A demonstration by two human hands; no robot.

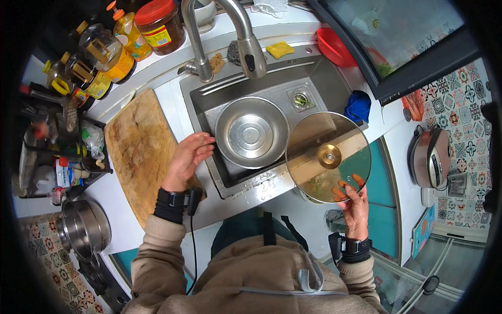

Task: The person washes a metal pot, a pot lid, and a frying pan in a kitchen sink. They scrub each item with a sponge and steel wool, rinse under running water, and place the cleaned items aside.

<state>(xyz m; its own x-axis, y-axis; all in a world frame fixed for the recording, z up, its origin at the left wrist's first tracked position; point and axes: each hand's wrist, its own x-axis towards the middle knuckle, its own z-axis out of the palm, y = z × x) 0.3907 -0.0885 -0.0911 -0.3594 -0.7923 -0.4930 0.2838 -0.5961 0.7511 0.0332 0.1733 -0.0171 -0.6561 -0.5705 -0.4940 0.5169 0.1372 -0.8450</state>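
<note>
My right hand (pixel 354 201) grips the rim of a round glass pot lid (pixel 306 149), thumb on top and fingers showing through the glass beneath. A brass-coloured knob fitting sits at the lid's middle, and the lid hangs over the right front edge of the sink (pixel 324 83). My left hand (pixel 191 157) holds nothing; its fingers are a little bent and apart, beside the sink's left edge. In the sink rests a round stainless steel basin (pixel 251 133), its inside bare and shiny. Some green scraps lie in the drain strainer (pixel 301 100) behind the lid.
A wooden cutting board (pixel 138 146) lies left of the sink, with bottles (pixel 112 57) behind it. The tap (pixel 251 52) arches over the basin. A yellow sponge (pixel 280 49), red bowl (pixel 334 47) and blue cloth (pixel 357 107) border the sink. The open window (pixel 418 78) juts in at right.
</note>
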